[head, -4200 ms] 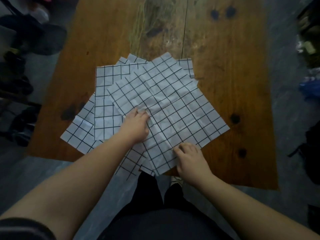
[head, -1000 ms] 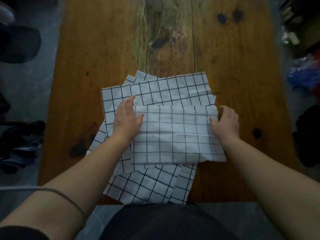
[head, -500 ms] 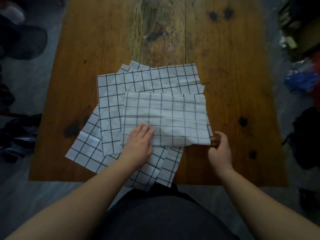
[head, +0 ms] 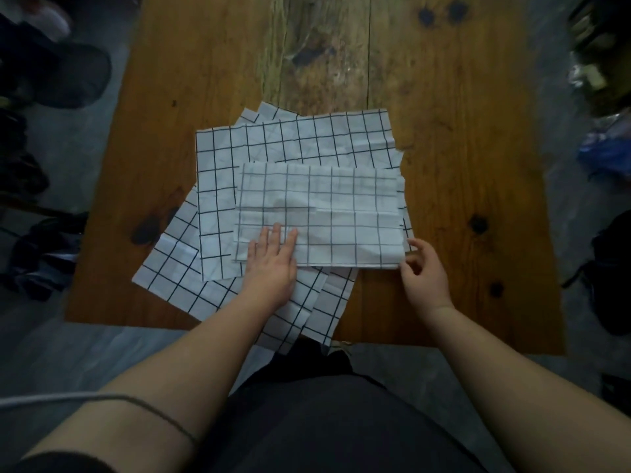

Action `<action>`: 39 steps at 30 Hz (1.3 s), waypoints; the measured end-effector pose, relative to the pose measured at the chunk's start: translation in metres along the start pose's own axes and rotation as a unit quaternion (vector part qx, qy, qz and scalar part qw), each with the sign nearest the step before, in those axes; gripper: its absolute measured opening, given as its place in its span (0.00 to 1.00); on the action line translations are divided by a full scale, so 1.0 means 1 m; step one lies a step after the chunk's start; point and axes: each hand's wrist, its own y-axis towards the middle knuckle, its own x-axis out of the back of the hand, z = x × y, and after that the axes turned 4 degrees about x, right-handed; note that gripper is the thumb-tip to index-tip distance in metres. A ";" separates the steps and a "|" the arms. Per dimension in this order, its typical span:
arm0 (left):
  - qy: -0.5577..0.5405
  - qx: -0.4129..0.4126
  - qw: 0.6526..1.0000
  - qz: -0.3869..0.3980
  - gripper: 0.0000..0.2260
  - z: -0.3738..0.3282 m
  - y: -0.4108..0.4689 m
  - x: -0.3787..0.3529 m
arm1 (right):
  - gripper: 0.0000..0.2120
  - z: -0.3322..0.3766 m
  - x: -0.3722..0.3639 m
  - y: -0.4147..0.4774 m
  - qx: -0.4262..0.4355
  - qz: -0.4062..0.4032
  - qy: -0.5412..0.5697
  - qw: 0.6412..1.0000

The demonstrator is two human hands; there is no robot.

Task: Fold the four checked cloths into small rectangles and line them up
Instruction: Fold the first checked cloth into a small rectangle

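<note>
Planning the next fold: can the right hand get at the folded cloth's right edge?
Probably yes: the right hand is at the near right corner of the folded cloth; nothing lies between them.

1. One camera only, worn on the person's head, facing forward and steeply down.
2. It sits close: the left hand (head: pixel 273 264) and right hand (head: pixel 425 278) reach in from the bottom edge to the folded checked cloth (head: pixel 351 233) at mid-frame.
3. The wide lens takes in most of the wooden table (head: pixel 461 131), with floor (head: pixel 68 353) on either side.
</note>
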 end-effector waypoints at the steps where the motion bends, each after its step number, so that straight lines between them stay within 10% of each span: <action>1: 0.004 0.000 1.000 0.004 0.27 0.000 -0.001 0.000 | 0.23 -0.001 0.002 0.000 0.000 0.004 -0.017 1.000; 7: 0.008 0.009 1.000 0.011 0.28 0.001 -0.001 0.004 | 0.26 0.004 0.006 -0.009 0.005 -0.012 -0.124 0.992; 16: 0.044 -0.078 0.996 0.009 0.28 -0.013 0.004 0.008 | 0.28 0.057 -0.070 -0.009 0.273 0.127 -0.346 0.889; 25: 0.077 -0.074 0.994 0.002 0.29 0.006 0.009 -0.008 | 0.32 0.012 -0.078 0.007 0.223 0.159 -0.469 0.840; 39: 0.074 -0.075 0.994 -0.028 0.30 0.064 0.004 -0.009 | 0.33 -0.023 -0.026 0.007 0.142 0.116 -0.476 0.860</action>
